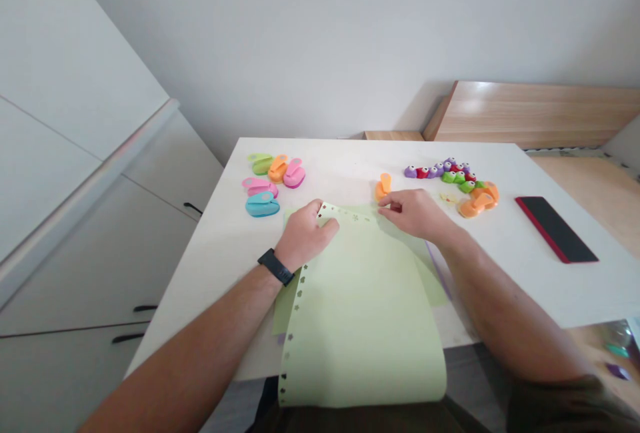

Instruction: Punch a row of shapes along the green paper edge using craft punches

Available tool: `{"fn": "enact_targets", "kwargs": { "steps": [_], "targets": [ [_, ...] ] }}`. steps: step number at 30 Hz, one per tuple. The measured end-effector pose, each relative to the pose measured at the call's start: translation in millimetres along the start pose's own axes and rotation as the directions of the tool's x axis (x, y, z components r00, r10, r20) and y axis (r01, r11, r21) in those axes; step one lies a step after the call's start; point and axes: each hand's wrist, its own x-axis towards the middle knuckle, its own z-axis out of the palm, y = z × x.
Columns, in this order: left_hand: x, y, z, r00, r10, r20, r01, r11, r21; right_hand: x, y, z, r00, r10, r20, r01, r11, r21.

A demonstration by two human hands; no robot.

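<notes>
A pale green sheet of paper (365, 313) has small shapes punched along its left and top edges. My left hand (307, 233) grips its top left corner between thumb and fingers. The near end of the sheet bends down over the table's front edge. By the top right part of the sheet is my right hand (413, 211), its fingers drawn together; what lies between them is hidden. Just beyond those fingertips stands an orange craft punch (383, 186). More green paper (434, 279) lies under the sheet, with a purple edge showing below.
At the left stand several large punches, among them a blue punch (263, 204). Small purple, red and green punches (440, 169) cluster at the back right, beside orange punches (479, 201) and yellow scraps (449, 198). A black, red-edged flat object (556, 229) lies far right on the white table (200, 273).
</notes>
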Motion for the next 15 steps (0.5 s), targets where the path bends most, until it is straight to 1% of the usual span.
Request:
{"fn": "enact_targets", "kwargs": {
  "steps": [1, 3, 9, 12, 15],
  "targets": [
    [0.0, 0.0, 0.1, 1.000, 0.000, -0.003, 0.000, 1.000, 0.005, -0.2, 0.2, 1.2, 0.999, -0.006, 0.038, 0.008, 0.999, -0.035],
    [-0.1, 0.0, 0.2, 1.000, 0.001, -0.009, -0.001, 1.000, 0.017, 0.3, 1.8, 4.7, 0.997, -0.005, 0.072, 0.012, 0.996, -0.091],
    [0.0, -0.5, 1.0, 1.000, 0.005, -0.011, -0.005, 1.000, 0.030, 3.1, 5.4, 12.4, 0.996, 0.002, 0.090, 0.008, 0.993, -0.115],
    [-0.1, -1.2, 1.5, 1.000, 0.006, -0.010, -0.006, 1.000, 0.025, 3.5, 1.7, 12.3, 0.995, 0.008, 0.098, 0.006, 0.990, -0.139],
    [-0.2, -1.8, 1.5, 1.000, 0.010, -0.005, -0.010, 1.000, 0.017, 3.3, -3.9, 11.0, 0.993, 0.024, 0.115, -0.001, 0.980, -0.198]
  ]
}}
